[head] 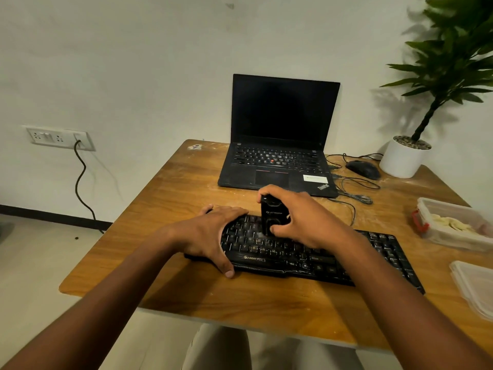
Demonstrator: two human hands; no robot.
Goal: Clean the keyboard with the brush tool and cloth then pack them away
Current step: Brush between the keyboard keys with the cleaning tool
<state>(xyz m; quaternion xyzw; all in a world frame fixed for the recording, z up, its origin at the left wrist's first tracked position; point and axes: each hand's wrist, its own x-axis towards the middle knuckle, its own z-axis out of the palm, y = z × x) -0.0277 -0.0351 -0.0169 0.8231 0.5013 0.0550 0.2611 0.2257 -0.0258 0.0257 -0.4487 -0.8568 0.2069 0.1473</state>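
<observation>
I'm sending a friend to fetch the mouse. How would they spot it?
On the wooden table, look right of the open laptop, toward the white plant pot. The mouse lies between them: small, black, rounded, among thin cables.

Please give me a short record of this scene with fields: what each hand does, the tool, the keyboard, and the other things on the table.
left hand: lies over the left end of the keyboard, thumb at its front edge, steadying it
right hand: grips the brush tool
brush tool: black block, upright, its lower end on the keys
keyboard: black, lies slanted on the wooden table
laptop: open, screen dark, behind the keyboard
mouse: right of the laptop
plant pot: far right corner
plastic container: right edge, open
cloth: not identifiable
</observation>
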